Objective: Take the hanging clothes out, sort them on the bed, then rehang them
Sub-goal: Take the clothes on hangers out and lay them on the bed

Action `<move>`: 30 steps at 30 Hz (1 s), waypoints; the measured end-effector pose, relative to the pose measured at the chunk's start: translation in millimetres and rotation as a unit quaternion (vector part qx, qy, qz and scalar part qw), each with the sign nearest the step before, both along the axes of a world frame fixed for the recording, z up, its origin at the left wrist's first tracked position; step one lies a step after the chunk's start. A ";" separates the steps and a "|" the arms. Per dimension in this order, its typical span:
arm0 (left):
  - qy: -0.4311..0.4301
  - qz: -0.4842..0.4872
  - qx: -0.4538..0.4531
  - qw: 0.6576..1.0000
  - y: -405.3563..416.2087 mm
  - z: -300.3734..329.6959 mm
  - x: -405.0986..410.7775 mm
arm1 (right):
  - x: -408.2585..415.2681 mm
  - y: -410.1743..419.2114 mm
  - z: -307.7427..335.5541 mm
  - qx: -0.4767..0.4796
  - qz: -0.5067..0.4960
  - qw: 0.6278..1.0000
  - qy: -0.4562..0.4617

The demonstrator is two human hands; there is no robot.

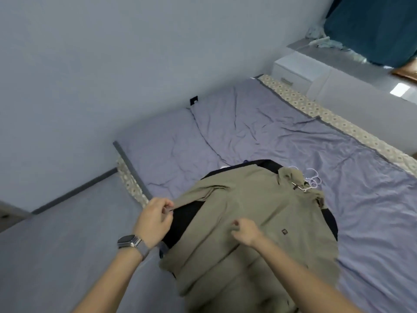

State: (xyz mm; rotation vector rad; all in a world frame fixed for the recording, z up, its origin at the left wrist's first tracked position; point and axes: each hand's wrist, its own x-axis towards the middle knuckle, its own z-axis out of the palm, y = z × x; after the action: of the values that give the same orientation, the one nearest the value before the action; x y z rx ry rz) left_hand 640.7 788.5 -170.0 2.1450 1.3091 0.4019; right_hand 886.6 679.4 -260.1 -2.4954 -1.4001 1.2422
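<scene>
Head view of a bed (282, 136) covered by a wrinkled grey-blue sheet, with a pile of clothes at its near edge. An olive-green jacket (248, 222) lies uppermost, spread flat, its collar toward the far right and its hem hanging over the near edge. Beneath it lies a black garment (185, 220), showing at the left side, along the far edge and at the right. White hangers (312, 177) lie bunched on the sheet just beyond the collar — one runs into the neck of the jacket.

The left hand (155, 220), with a watch (130, 241) on its wrist, has its fingers curled in a closed grip, pinching the end of the jacket's left sleeve above the black garment. The right hand (244, 230) rests on the middle of the jacket — thumb and fingers pinch a small fold of the olive cloth.

A patterned mattress edge (338, 123) runs along the far right side of the sheet. A white bedside cabinet (297, 68) stands at the far end, and a dark teal curtain (372, 26) hangs at the upper right.
</scene>
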 end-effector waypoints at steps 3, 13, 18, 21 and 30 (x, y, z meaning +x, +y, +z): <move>-0.009 0.101 -0.012 0.995 -6.5 3.8 -67.2 | -62.7 32.4 21.2 0.031 0.043 0.998 0.043; -0.034 0.419 -0.003 0.907 -165.0 45.6 -368.9 | -337.9 55.6 108.5 0.167 0.259 0.943 0.123; -0.025 0.539 0.016 0.842 -312.0 73.1 -495.1 | -510.6 -13.4 143.2 0.192 0.399 0.883 0.155; -0.013 0.600 0.024 0.799 -400.7 84.4 -551.7 | -604.3 -70.3 154.4 0.192 0.488 0.833 0.174; -0.032 0.770 0.046 0.636 -601.9 98.3 -632.0 | -798.6 -220.8 167.5 0.178 0.677 0.685 0.203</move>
State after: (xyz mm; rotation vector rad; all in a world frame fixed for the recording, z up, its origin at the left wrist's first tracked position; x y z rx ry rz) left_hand 8.7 186.6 -71.7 0.4334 2.7915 1.1289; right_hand 88.0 458.5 -92.6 -0.5169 -2.9358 1.1608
